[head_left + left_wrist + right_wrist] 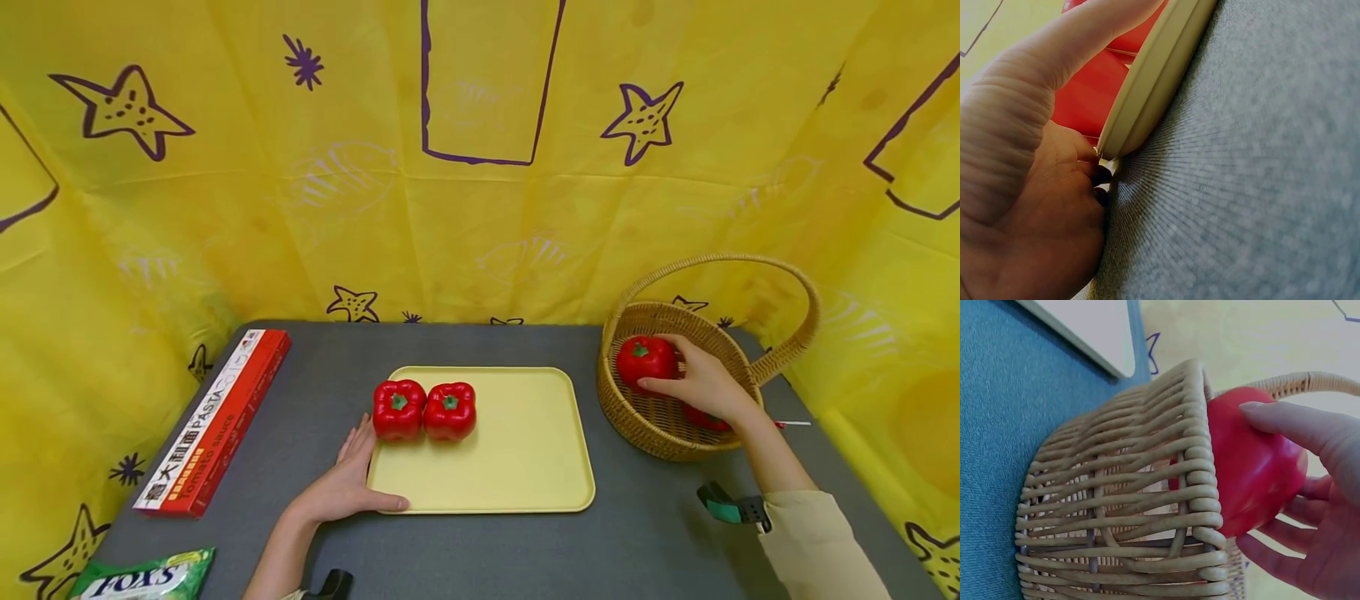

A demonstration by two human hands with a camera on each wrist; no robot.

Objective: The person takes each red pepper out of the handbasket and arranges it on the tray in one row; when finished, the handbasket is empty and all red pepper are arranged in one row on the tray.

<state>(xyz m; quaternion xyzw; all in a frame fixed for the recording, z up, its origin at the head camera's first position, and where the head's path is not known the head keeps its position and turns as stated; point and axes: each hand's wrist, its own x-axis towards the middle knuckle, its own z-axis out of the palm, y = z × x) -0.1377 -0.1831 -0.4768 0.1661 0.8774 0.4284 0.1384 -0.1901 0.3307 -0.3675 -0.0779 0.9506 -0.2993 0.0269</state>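
Observation:
Two red bell peppers (398,410) (450,412) with green stems stand side by side at the upper left of a pale yellow tray (525,442). My left hand (341,483) rests at the tray's left edge, thumb on the near rim and fingers stretched along the side. In the wicker basket (652,425), my right hand (701,379) grips a red pepper (643,362). The right wrist view shows that pepper (1250,462) at the basket rim (1200,462), thumb on one side and fingers on the other. Another red item (705,417) lies lower in the basket, partly hidden by my arm.
A red and white pasta sauce box (213,425) lies at the left of the grey table (480,550). A green packet (142,577) sits at the near left corner. The basket's handle (720,258) arches up at the right, and a thin white stick (795,423) shows beside the basket.

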